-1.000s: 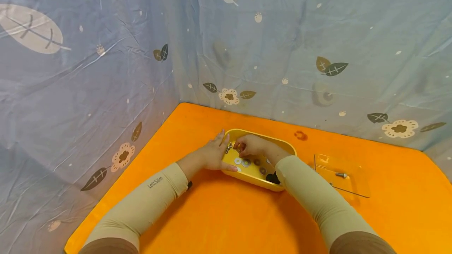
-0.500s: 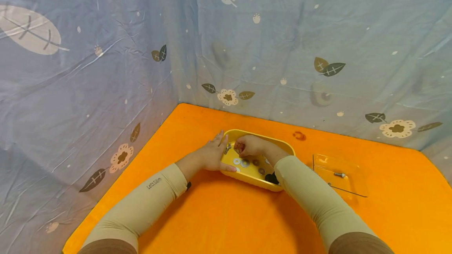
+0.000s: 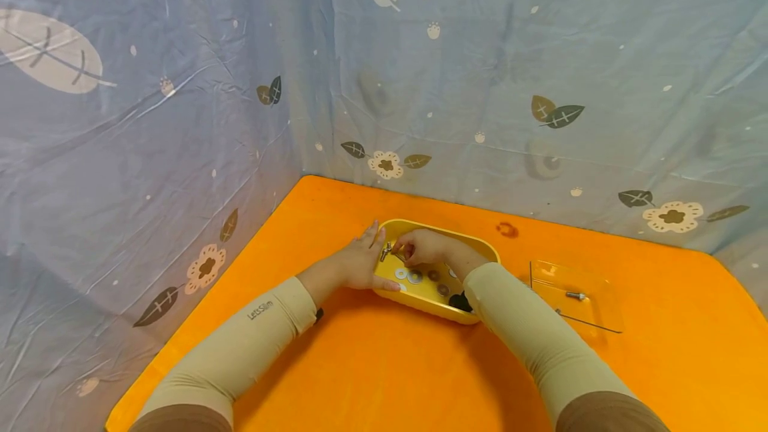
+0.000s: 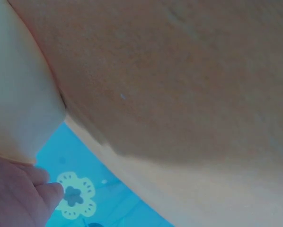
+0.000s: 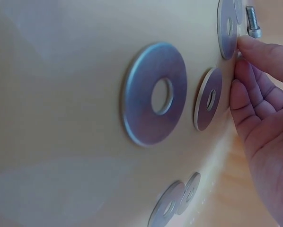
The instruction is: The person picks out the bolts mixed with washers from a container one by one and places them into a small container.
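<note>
Spread wide, a left hand (image 3: 358,263) seemingly steadies a yellow bin (image 3: 429,307) at its left edge; the right hand (image 3: 423,247) bends inside near a socket-head bolt (image 5: 252,22), its hold unclear

The table (image 3: 372,365) is evenly lit, soft shadows being cast toward its near edge; the left wrist view is blurred.

Room fronts the tray (image 3: 429,307) — right sleeve (image 3: 521,324) probably blocks its right.
</note>
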Demonstrator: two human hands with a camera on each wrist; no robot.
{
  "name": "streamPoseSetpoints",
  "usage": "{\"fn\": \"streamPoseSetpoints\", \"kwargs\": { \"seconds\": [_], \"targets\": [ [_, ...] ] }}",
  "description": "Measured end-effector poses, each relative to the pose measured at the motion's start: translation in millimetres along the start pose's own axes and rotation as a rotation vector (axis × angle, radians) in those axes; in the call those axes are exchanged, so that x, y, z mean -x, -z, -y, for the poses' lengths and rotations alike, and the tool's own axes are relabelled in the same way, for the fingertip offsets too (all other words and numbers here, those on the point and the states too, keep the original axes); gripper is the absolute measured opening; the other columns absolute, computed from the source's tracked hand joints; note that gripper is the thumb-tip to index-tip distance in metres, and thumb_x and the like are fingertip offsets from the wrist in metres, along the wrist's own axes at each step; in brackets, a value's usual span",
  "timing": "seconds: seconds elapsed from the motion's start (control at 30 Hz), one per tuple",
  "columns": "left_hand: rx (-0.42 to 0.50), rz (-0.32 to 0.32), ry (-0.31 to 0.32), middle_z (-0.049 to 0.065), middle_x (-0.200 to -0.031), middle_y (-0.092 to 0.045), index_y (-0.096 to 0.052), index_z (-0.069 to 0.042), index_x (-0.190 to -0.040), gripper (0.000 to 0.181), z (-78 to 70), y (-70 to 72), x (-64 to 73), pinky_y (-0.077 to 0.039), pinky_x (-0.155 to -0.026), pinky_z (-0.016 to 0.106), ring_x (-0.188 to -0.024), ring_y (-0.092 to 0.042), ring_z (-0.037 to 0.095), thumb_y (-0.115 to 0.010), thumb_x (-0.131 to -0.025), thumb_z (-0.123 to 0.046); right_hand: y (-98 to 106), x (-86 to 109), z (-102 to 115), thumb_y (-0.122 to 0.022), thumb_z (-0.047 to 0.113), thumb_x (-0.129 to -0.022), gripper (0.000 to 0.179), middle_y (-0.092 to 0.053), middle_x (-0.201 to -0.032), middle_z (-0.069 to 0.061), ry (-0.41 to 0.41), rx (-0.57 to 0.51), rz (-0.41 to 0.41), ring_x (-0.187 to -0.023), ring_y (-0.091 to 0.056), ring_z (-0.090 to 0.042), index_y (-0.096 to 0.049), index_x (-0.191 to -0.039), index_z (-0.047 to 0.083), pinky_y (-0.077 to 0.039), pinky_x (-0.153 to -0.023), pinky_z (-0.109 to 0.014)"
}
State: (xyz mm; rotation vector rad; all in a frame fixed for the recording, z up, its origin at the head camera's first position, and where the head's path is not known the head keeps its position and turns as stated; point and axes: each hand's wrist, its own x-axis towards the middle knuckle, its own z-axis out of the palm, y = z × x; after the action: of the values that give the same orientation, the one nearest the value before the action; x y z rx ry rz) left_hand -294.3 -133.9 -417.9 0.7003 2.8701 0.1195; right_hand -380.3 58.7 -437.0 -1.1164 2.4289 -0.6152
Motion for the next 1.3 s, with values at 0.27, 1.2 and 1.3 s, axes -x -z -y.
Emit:
{"fn": "streamPoseSetpoints", "kwargs": {
  "seconds": [0.27,1.2,1.3],
  "targets": [
    [0.008,-0.002,-0.016,0.021,-0.15,0.013,0.004,0.0,-0.145,0.126,-2.7,-0.2,-0.4,-0.018,-0.109,0.046,-0.139,0.002,0.03,-0.04,-0.063,-0.085,0.1,2.9,-2.5,-0.068,0.004,-0.08,0.031,-0.058,-0.072,0.001,-0.023,-0.015,0.016,-0.063,-0.051,-0.009,-0.061,-0.11,0.005,-0.046,-0.062,-0.021],
    [0.033,-0.012,-0.018,0.023,-0.149,0.012,0.001,0.004,-0.144,0.125,-2.4,0.6,2.3,-0.018,-0.108,0.047,-0.139,0.001,0.031,-0.045,-0.066,-0.082,29.2,20.9,18.6,-0.071,0.003,-0.077,0.03,-0.06,-0.083,-0.004,-0.032,-0.122,-0.038,-0.074,-0.055,-0.013,-0.057,-0.103,-0.002,-0.048,-0.07,-0.023],
    [0.025,-0.012,-0.011,0.023,-0.149,0.011,0.001,0.004,-0.144,0.126,-1.9,1.0,2.2,-0.018,-0.109,0.047,-0.139,0.001,0.031,-0.044,-0.065,-0.083,40.7,30.1,22.6,-0.069,0.001,-0.078,0.029,-0.06,-0.084,-0.006,-0.02,-0.139,-0.075,-0.076,-0.056,-0.014,-0.056,-0.104,-0.004,-0.048,-0.071,-0.025]
  ]
}}
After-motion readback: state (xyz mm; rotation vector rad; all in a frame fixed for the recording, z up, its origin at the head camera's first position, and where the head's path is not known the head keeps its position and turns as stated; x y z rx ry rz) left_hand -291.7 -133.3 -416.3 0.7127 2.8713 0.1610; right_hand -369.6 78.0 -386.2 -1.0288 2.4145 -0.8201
